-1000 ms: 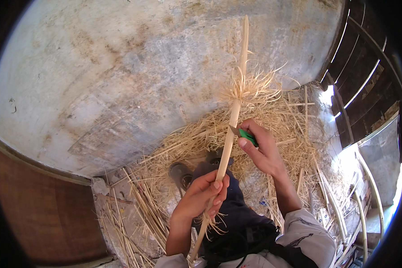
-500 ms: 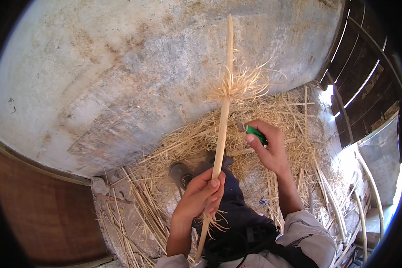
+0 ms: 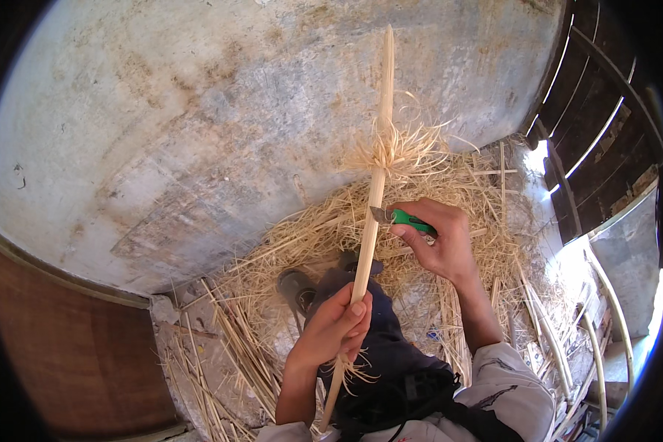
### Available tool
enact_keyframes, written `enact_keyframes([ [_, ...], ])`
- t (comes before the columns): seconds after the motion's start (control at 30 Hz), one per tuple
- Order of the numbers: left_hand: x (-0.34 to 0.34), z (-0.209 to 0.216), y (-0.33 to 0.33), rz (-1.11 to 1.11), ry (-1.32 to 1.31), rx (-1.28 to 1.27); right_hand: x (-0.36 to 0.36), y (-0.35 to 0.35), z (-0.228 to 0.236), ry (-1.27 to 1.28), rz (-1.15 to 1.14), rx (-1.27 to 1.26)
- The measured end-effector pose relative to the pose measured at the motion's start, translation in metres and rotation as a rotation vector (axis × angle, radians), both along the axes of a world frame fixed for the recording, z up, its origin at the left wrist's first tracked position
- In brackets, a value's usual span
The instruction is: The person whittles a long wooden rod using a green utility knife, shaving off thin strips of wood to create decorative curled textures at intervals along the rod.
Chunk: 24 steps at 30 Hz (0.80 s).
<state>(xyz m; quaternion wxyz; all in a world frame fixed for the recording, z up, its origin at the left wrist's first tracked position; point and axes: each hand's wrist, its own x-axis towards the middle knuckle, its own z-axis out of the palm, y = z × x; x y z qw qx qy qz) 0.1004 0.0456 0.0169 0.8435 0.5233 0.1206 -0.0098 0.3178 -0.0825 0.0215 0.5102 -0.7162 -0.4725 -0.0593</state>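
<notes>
a long pale bamboo strip (image 3: pixel 366 254) stands out in front of the seated person's lap, its long axis running from the lower left, beside the trousers (image 3: pixel 383 331), up and away with a slight lean to the right. the left hand (image 3: pixel 330 328) is nearer its lower end, fingers closed around the strip. the right hand (image 3: pixel 443 239) lies just to the right of the strip, farther up, its fingers pinched on a green-handled utility knife (image 3: pixel 414 221). the blade points left, across the strip's axis, and overlaps its right edge; whether it bites into the surface cannot be told. above the blade, a tuft of curled shavings (image 3: pixel 398 151) rings the strip; a smaller tuft (image 3: pixel 353 368) hangs below the left hand.

beneath, a heap of loose straw-coloured shavings (image 3: pixel 486 202) covers much of the floor (image 3: pixel 416 295), with split lengths (image 3: pixel 236 346) to the left and dark boots (image 3: pixel 296 287) between. a stained plaster wall (image 3: pixel 199 132) rises ahead; a brown wooden panel (image 3: pixel 66 331) stands at left, dark gapped boards (image 3: pixel 597 155) at right.
</notes>
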Motion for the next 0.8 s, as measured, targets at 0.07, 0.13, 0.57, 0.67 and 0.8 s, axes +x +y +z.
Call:
enact_keyframes([
  [0.07,-0.001,-0.003,0.004,-0.042,-0.016,-0.004,0.001,0.001,0.001,-0.003,0.012,-0.002],
  [0.13,-0.001,-0.005,0.004,-0.039,-0.021,-0.011,0.002,0.003,-0.002,-0.026,0.0,0.009],
  [0.57,-0.003,0.001,-0.002,-0.036,0.067,0.003,0.012,0.003,0.001,0.079,0.043,-0.03],
  [0.67,-0.003,0.002,-0.002,-0.044,0.058,-0.012,-0.001,0.003,-0.005,0.033,0.101,0.002],
  [0.8,-0.004,0.002,-0.003,-0.069,0.066,0.033,-0.004,0.001,-0.006,-0.009,0.095,0.029],
])
